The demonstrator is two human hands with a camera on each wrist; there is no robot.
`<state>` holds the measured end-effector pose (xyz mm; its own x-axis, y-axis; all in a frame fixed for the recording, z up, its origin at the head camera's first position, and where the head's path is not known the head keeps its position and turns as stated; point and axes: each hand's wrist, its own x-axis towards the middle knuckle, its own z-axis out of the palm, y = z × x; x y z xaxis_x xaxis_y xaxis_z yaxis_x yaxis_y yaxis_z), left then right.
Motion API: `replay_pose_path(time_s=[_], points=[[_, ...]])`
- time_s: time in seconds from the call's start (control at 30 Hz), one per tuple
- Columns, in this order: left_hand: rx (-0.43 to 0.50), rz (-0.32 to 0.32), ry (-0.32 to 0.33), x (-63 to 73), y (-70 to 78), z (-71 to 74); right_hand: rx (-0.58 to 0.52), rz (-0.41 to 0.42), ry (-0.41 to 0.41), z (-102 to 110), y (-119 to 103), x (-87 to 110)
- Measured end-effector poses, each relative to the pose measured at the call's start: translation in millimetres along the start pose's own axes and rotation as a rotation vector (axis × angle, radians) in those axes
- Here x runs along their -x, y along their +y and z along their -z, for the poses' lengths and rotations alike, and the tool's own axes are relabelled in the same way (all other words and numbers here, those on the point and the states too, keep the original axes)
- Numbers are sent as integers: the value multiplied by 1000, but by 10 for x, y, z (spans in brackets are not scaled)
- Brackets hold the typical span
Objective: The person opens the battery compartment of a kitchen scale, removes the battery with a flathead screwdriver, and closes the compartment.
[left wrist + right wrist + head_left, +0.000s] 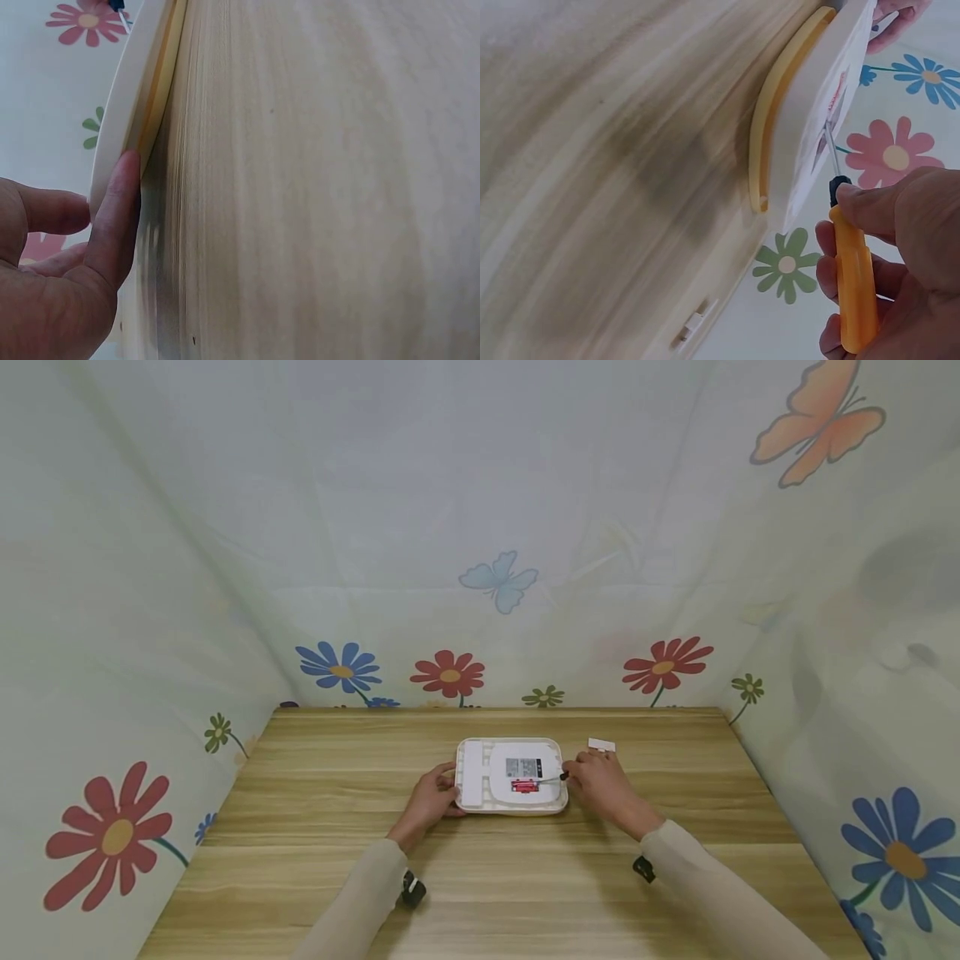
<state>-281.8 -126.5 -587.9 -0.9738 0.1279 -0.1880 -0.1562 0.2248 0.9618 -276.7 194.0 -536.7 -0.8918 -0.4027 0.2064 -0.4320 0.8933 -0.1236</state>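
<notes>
Both hands are busy at one white device: the fingers of the left hand (432, 797) pinch its left edge, thumb on one face and fingertips on the other, and those of the right hand (930, 247) are wrapped round the yellow handle of a screwdriver (857, 289), just off the device's right side. From that grip the metal shaft reaches in over the device, its tip at or just beside the red batteries (525, 786) in the bay; whether it touches them I cannot tell. The white device (501, 781) lies on the wooden surface (480, 885) with its labelled side up, a yellow band (759, 142) showing beneath its edge. To the right of the device, just beyond the right hand, lies a small white piece (602, 745), and behind the device hangs a sheet (397, 527) printed with flowers and butterflies. The main risk, I judge, is the tip slipping if pushed at a shallow angle, scoring a battery wrapper or the bay's contacts; hard prying might flick a battery off the device, a loose left pinch could let the whole thing skid or rock, and a careless right knuckle may knock the small piece away
</notes>
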Motion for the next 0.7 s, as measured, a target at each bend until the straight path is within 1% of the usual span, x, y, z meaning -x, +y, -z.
replay_pose_path(time_s=[0.27, 0.53, 0.7], points=[[4, 3, 6, -8, -13, -5, -37, -33, -21, -80, 59, 30], [-2, -2, 8, -5, -2, -3, -71, -17, 34, -127, 79, 68], [-5, -2, 1, 9, 2, -8, -98, -28, 28, -146, 84, 88]])
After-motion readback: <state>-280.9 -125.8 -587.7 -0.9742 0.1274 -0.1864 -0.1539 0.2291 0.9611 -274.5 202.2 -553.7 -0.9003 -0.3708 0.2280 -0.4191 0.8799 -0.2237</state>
